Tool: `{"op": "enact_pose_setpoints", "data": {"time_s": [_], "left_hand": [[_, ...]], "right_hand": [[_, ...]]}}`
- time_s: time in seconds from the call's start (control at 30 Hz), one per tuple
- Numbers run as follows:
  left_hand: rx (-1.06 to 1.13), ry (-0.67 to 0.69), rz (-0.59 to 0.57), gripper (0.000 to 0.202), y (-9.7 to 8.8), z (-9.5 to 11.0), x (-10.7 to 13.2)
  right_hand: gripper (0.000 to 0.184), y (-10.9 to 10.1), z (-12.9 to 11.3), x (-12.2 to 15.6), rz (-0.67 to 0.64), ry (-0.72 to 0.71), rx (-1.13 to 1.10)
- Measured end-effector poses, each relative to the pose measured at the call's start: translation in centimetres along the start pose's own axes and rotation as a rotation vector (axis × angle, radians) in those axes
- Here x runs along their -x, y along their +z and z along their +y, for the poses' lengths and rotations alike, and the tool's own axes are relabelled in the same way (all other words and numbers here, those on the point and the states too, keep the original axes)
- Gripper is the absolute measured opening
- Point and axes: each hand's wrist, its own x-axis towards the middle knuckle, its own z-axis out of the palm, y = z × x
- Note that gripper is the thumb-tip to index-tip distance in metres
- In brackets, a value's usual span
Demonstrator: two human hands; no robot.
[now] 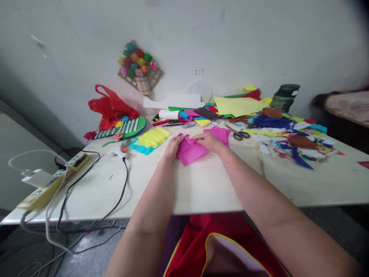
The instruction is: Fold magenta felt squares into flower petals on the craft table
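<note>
A bright pink sheet of paper, thin and partly folded, lies on the table between my two hands. My left hand is closed on its left side, with the thumb and fingers near the folded edge. From the right, my right hand pinches the sheet's upper fold, the fingers pointing left. More pink paper lies just behind and beside my right hand. To the left of my left hand, folded yellow sheets rest on blue sheets.
Scissors lie right of the pink paper, beside heaped coloured scraps. A green bottle stands at the back right. At left are a glue gun, a power strip with cables, and a red plastic bag.
</note>
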Motion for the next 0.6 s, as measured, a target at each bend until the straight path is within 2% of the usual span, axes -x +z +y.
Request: {"op": "enact_pose_setpoints", "data": {"time_s": [0.43, 0.6], "left_hand": [[0.125, -0.002, -0.004, 0.019, -0.23, -0.83, -0.84], [0.188, -0.105, 0.037, 0.015, 0.3, -0.47, -0.85]], "right_hand": [[0.035, 0.12, -0.56, 0.06, -0.028, -0.008, 0.128], [0.036, 0.24, -0.5, 0.0, -0.033, -0.006, 0.154]]}}
